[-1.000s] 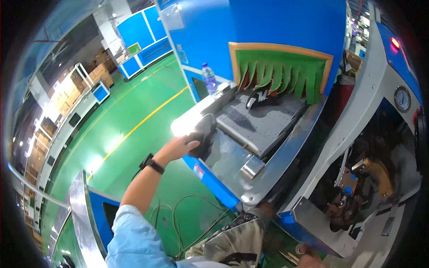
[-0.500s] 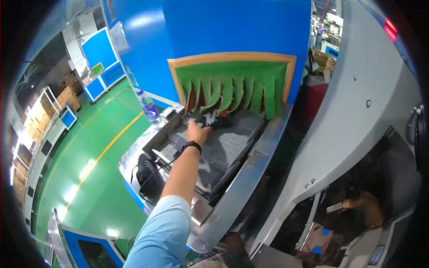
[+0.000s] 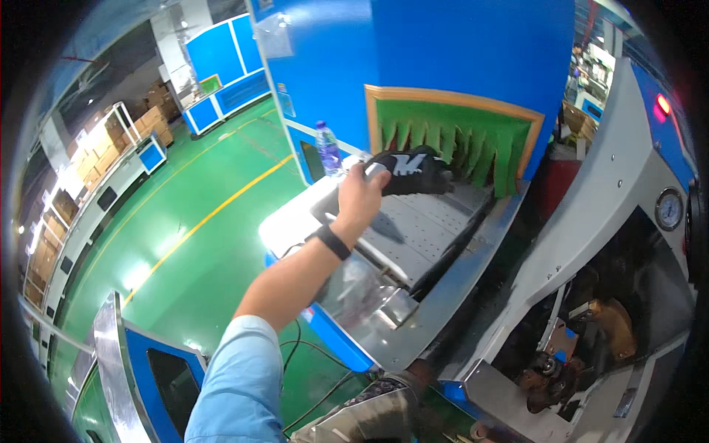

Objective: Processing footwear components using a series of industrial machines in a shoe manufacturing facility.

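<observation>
The black shoe is above the grey conveyor, before the green curtain. Fingers of the left hand hold its left end; the right hand's I cannot tell. A bottle stands far left.

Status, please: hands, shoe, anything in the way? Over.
Left hand grips black, white-marked shoe above grey perforated plate. Right hand can't be made out. Green fringed curtain behind shoe.

Cardboard boxes are stacked at upper left; the green floor is crossed by a yellow line. A bottle is seen near upper centre, a round gauge at far right.
</observation>
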`<state>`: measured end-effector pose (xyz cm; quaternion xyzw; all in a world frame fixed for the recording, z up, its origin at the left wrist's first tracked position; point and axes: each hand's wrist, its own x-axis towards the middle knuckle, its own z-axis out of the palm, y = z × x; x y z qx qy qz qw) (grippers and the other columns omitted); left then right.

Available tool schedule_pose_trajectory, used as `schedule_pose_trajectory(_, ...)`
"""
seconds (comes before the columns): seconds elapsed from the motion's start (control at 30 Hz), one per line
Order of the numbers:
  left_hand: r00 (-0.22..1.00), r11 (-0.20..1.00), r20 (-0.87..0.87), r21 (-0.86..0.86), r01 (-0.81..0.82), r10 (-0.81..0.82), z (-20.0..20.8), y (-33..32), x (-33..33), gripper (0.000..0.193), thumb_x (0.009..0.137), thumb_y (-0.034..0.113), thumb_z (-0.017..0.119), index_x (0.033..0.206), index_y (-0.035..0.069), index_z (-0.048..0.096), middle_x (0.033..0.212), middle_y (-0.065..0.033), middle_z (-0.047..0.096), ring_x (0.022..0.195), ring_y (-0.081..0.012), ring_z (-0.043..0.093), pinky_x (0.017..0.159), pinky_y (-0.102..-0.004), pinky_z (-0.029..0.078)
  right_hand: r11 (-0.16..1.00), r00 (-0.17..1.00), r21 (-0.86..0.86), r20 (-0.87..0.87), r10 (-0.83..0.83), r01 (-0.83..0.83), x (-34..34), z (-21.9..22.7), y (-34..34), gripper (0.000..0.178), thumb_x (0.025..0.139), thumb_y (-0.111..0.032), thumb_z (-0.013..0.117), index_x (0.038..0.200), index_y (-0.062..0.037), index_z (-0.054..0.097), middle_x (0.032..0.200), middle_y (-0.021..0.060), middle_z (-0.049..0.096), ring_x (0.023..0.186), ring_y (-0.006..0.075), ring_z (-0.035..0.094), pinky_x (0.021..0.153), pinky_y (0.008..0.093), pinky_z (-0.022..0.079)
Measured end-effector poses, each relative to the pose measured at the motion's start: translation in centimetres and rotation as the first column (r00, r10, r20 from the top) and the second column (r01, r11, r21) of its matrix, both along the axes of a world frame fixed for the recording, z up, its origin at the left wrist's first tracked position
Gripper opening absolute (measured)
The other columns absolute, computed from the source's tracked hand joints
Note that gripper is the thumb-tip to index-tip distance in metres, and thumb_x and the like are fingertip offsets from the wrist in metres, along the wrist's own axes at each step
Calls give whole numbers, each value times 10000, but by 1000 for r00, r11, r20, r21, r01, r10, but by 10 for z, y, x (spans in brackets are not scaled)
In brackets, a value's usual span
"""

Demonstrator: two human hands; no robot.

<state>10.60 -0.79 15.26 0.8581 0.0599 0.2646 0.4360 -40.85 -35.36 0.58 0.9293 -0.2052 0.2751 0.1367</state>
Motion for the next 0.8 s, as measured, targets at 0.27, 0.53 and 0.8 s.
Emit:
schedule_pose_trajectory(0.27,854,611,107,-654,447,-510,14,-11,-221,494,935,353,705,1201,-43,579,974,-84,663,910,-205,662,774,-344,533,2,842,843,536,51,-537,7,30,75,390,979,-97,628,1356,-18,569,1440,231,520,1259,349,544,1067,474,438)
schedule_pose_trajectory(0.53,-402,62,29,-976,-211,-915,-109,-62,-435,588,1011,483,561,1377,29,484,1084,-53,614,949,-179,626,789,-318,559,-599,644,470,758,-102,-649,19,115,107,485,934,-174,622,1374,0,520,1378,174,550,1233,305,554,1068,419,432)
schedule_pose_trajectory(0.8,-276,82,-202,-917,390,-940,-59,-95,-414,846,804,168,873,1476,-5,390,1191,-31,632,1026,-102,571,892,-267,485,-736,955,633,289,-63,-240,-38,72,59,674,794,-87,699,1420,9,467,1283,109,622,1128,218,615,993,366,489)
